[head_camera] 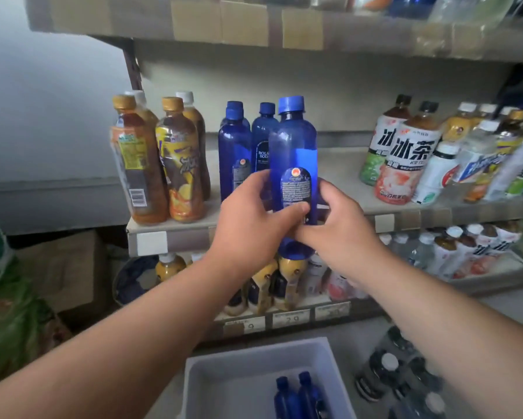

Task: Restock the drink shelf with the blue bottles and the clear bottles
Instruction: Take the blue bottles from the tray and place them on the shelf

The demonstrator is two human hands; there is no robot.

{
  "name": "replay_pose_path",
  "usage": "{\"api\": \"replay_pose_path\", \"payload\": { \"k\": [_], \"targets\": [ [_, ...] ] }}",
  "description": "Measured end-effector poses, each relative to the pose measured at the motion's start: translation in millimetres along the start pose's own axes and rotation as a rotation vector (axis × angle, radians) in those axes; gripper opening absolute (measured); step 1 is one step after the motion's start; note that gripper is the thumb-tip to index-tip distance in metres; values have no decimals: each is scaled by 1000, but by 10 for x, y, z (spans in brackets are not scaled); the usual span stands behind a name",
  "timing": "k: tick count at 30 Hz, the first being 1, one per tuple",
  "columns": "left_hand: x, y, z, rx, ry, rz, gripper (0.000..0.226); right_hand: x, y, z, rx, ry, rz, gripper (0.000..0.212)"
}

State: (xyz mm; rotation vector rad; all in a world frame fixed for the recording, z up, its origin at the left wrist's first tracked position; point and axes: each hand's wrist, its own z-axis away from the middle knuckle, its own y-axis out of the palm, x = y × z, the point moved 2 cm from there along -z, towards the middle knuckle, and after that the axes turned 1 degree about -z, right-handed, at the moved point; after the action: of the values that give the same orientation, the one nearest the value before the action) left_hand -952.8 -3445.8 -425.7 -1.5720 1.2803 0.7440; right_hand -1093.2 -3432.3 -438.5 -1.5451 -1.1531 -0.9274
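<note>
Nearest me, a white bin (199,385) holds two blue bottles (299,397) lying down, caps pointing away from me toward the shelf. Above it, both my hands meet on one blue bottle (295,152) that stands upright, long axis vertical, cap up, its back label facing me. My left hand (248,228) curls round its lower body with the thumb pressed on the label; my right hand (335,225) wraps its fingers (329,192) round the right side near the base. The bottle's base is level with the front edge of the middle shelf (344,173). Just behind it stand more blue bottles (234,152), upright. Amber tea bottles (178,164) stand to their left, white-labelled iced tea bottles (405,158) well to the right.
</note>
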Motion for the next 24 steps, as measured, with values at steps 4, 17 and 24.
{"api": "replay_pose_path", "payload": {
  "k": [4, 17, 24],
  "targets": [
    [-169, 26, -452, -94, 69, -279, 36, -107, 30, -538, -74, 47, -3, 55],
    [-341, -31, -1214, -67, 293, -869, 40, -569, 205, -1306, -49, 16, 92, 59],
    [-162, 46, -1206, -52, 221, -980, 40, -642, 342, -1328, -21, 12, 100, 58]
  ]
}}
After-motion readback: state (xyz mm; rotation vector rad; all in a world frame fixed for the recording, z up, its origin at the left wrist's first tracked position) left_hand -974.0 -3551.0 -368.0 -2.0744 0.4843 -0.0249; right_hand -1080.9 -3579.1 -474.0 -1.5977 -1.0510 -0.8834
